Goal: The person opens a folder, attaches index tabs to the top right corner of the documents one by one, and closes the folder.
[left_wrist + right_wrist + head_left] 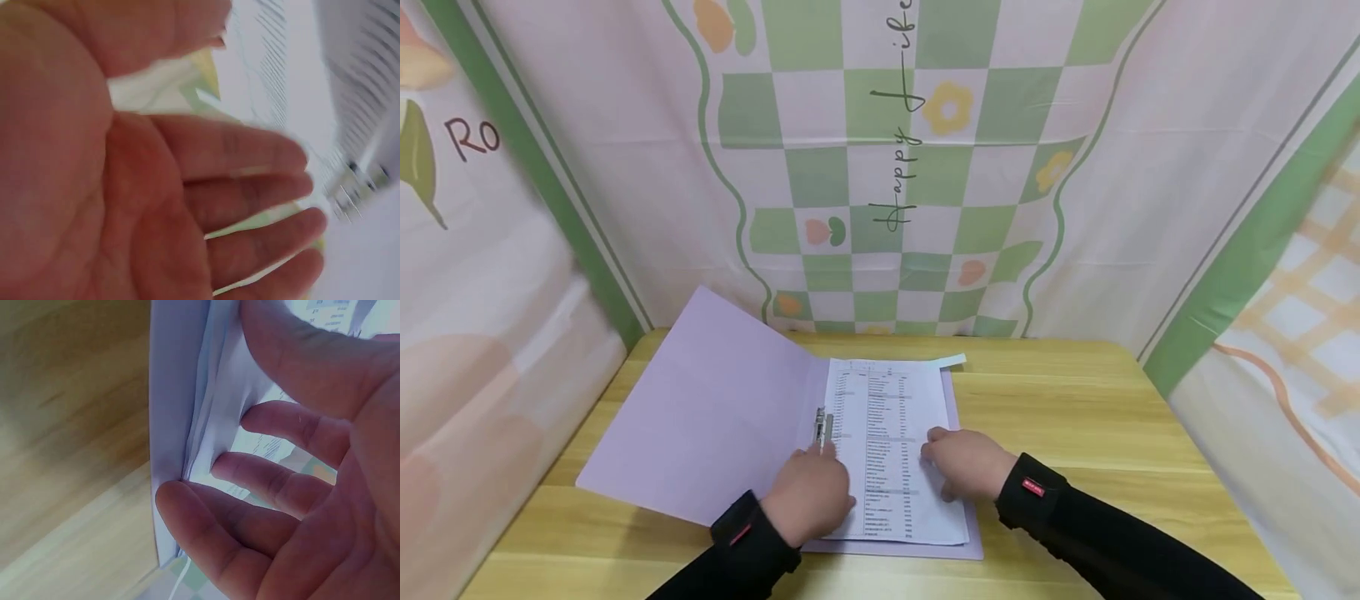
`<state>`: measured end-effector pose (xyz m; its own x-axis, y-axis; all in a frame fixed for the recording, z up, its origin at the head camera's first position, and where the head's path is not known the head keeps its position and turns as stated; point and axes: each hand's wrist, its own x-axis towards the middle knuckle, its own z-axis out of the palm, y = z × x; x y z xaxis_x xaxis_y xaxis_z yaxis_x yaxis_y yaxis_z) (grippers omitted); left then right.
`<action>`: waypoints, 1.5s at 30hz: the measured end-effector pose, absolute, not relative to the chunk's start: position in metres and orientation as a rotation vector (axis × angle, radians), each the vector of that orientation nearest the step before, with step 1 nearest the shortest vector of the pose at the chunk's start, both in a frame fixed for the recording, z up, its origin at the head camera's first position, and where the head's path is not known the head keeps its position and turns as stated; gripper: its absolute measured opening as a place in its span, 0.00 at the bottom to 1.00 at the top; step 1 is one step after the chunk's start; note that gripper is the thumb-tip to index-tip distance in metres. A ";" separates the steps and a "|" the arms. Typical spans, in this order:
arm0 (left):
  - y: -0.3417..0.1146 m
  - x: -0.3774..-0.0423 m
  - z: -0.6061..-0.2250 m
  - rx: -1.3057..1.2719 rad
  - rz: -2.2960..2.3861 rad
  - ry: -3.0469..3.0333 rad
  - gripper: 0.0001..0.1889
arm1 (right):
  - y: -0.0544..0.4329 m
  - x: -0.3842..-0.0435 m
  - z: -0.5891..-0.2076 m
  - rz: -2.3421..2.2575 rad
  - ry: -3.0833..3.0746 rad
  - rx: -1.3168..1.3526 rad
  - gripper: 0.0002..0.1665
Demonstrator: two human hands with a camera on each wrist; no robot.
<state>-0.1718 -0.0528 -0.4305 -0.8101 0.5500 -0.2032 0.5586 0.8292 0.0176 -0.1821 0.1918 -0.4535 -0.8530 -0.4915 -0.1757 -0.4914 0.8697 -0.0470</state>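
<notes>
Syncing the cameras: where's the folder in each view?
Head: folder lies open, low and left of centre.
Left wrist: folder at lower right, blurred.
Right wrist: folder is an upright strip left of centre, table to its left.
Shared landmark: the printed sheets.

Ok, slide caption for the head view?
Open lilac folder: left hand near its metal clip, right hand at the printed sheets.
</notes>
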 end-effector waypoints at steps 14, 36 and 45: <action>-0.078 -0.172 -0.456 0.943 0.134 2.871 0.22 | 0.214 -0.172 -0.460 -0.253 2.899 -0.516 0.34; -0.085 -0.174 -0.458 0.913 0.345 2.822 0.23 | 0.205 -0.171 -0.457 -0.780 2.912 -0.069 0.25; -0.094 -0.176 -0.466 0.876 0.408 2.827 0.21 | 0.192 -0.165 -0.457 -0.689 2.989 -0.042 0.25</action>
<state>-0.1759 -0.0943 -0.4659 -0.8173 0.5724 -0.0658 0.5305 0.7922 0.3016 -0.1653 0.1918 -0.4566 -0.9969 -0.0435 -0.0663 -0.0101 0.8989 -0.4380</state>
